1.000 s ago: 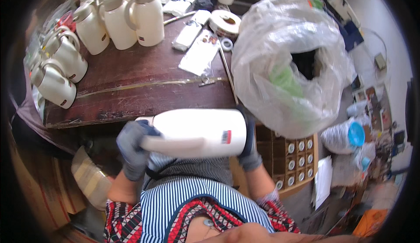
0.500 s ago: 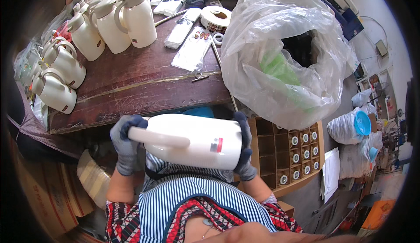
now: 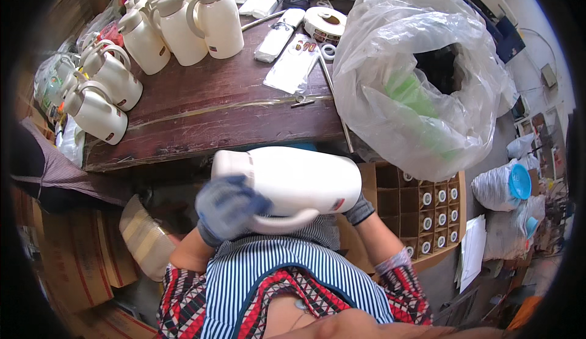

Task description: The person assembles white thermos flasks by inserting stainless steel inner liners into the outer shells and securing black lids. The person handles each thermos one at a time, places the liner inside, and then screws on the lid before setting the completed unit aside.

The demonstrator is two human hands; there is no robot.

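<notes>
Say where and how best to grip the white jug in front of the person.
Likely two-handed: left hand on the handle from the near side, right hand cupping the base from the right. The white jug lies sideways, lid end left, with its handle toward the person.

No wording legible; all print small. White jug (image 3: 305, 177) in mid-air: small dark-and-red label (image 3: 337, 205) low on body, near base. Cream jugs (image 3: 223, 28) on brown table (image 3: 201, 101): small dark labels (image 3: 110, 136) low on bodies. White roll (image 3: 321, 32): dark printed marks along side. Clear-and-white packet (image 3: 287, 73): reddish-brown stickers (image 3: 305, 46) at upper end. Brown carton (image 3: 67, 272), lower left: red lines, perhaps printed characters, too dim to make out.
</notes>
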